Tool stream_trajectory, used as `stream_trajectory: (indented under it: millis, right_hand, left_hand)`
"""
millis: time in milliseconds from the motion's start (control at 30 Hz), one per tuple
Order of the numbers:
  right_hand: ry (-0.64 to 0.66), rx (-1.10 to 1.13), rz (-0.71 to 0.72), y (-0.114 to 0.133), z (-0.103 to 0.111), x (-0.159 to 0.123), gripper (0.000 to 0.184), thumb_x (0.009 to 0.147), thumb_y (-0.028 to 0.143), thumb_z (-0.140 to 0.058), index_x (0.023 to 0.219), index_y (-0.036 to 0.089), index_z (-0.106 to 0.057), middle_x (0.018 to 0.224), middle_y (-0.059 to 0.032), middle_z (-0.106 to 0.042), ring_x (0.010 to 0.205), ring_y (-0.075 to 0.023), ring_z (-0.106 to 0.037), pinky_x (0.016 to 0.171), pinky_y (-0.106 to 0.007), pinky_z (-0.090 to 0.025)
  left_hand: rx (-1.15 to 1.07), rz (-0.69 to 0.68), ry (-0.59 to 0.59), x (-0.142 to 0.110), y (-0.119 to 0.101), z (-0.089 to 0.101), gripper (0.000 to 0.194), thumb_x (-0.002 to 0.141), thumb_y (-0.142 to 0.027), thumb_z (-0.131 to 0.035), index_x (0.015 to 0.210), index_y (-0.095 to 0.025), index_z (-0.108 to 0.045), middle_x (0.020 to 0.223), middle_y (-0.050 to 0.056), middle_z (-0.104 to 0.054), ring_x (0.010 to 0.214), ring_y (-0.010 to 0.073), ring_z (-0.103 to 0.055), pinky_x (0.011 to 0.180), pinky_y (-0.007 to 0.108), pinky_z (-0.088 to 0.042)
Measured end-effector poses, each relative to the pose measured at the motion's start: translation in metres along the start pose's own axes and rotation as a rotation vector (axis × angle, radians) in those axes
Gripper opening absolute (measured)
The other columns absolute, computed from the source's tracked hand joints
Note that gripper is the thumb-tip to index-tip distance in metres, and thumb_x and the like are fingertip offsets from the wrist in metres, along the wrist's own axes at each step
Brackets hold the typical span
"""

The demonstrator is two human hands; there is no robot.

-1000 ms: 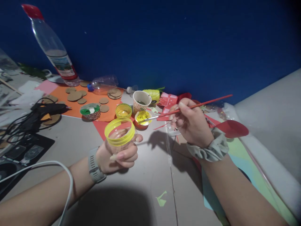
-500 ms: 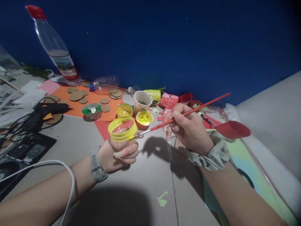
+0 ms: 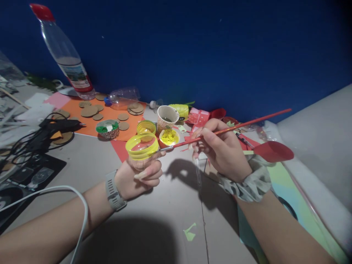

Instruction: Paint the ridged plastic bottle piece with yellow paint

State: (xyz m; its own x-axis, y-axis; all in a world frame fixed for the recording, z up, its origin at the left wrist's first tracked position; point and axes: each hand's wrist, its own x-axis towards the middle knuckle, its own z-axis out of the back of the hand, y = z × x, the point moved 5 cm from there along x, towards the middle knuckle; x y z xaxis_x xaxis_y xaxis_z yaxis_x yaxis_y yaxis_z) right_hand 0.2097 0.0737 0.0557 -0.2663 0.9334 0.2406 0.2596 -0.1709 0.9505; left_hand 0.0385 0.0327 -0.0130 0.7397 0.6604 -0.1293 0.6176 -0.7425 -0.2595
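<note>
Paintbrush [image 3: 233, 127] slants, tip down-left at the yellow-rimmed cup [image 3: 140, 155], handle up-right.

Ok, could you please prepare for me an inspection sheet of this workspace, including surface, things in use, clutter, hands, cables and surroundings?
Surface: grey table, with a light-green paper scrap lying on it.
Things in use: clear cup with a yellow band, raised off the table; red-handled brush, its tip at that band; small cup of yellow paint just beyond.
Clutter: cardboard discs on orange paper; red-capped bottle; glue gun.
Hands: left hand holds the clear cup; right hand grips the brush.
Cables: white cable crosses in front of the left forearm.
Surroundings: dark-blue wall behind the table.
</note>
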Motion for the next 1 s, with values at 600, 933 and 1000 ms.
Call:
stream_trajectory:
  millis: [600, 933, 1000]
  right_hand:
    - [-0.03, -0.044, -0.009, 0.004, -0.003, -0.002, 0.018, 0.091, 0.03, -0.072, 0.077, 0.025, -0.063, 0.068, 0.004, -0.068, 0.056, -0.0109, -0.065, 0.05, -0.02, -0.06]
    - [-0.126, -0.094, 0.118, 0.015, -0.006, -0.005, 0.019, 0.087, 0.035, -0.077, 0.074, 0.027, -0.064, 0.07, 0.0027, -0.071, 0.056, -0.0126, -0.065, 0.049, -0.023, -0.058]
    - [-0.11, -0.157, 0.169, 0.017, -0.013, -0.01, 0.016, 0.093, 0.032, -0.07, 0.078, 0.028, -0.065, 0.071, 0.0023, -0.071, 0.058, -0.0136, -0.067, 0.052, -0.026, -0.059]
  left_hand:
    - [-0.034, -0.029, -0.107, 0.002, -0.002, 0.001, 0.024, 0.082, -0.001, -0.05, 0.095, -0.002, -0.069, 0.049, -0.001, -0.047, 0.037, 0.0053, -0.039, 0.038, 0.011, -0.036]
    - [-0.08, -0.094, -0.222, 0.004, -0.008, 0.002, 0.039, 0.096, -0.003, -0.026, 0.086, -0.006, -0.064, 0.053, -0.001, -0.045, 0.036, 0.0071, -0.046, 0.036, 0.012, -0.037]
    - [-0.089, -0.094, -0.226, 0.004, -0.008, 0.002, 0.04, 0.097, -0.004, -0.025, 0.08, -0.007, -0.061, 0.054, -0.001, -0.045, 0.036, 0.0065, -0.046, 0.035, 0.012, -0.037]
